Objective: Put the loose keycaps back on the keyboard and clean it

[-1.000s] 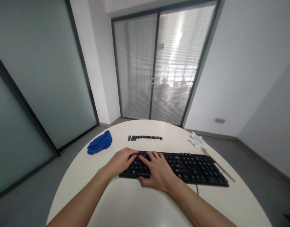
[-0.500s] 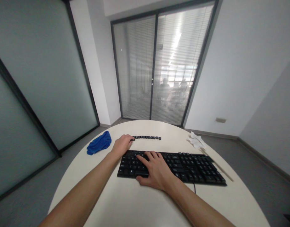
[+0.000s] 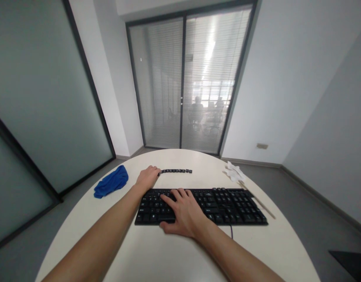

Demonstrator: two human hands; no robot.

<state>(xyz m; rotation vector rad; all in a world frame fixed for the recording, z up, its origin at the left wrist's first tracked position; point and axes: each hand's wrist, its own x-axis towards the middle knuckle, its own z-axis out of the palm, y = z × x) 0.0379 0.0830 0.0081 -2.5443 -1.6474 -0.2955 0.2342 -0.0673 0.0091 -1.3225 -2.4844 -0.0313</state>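
Note:
A row of small black keycaps (image 3: 177, 170) lies on the table beyond the keyboard. My left hand (image 3: 147, 178) is at the row's left end, its fingers closed together, with a dark keycap (image 3: 159, 173) at the fingertips. How the thumb sits is hidden. My right hand (image 3: 184, 214) lies over the left half of a black keyboard (image 3: 236, 207). Its fingers are spread, the tips resting on the keys, and the thumb reaches past the near edge. Part of the keys is covered by this hand.
A crumpled blue cloth (image 3: 112, 181) lies to the left on the round white table (image 3: 156, 254). Right of the keyboard are a white crumpled cloth or tissue (image 3: 234, 171) and a thin stick (image 3: 259, 201). A cable (image 3: 231, 232) runs from the keyboard's near edge.
The whole view has shifted, so the table and its things appear farther left. Both hands keep nearly the same places, left at the keycap row, right on the keyboard.

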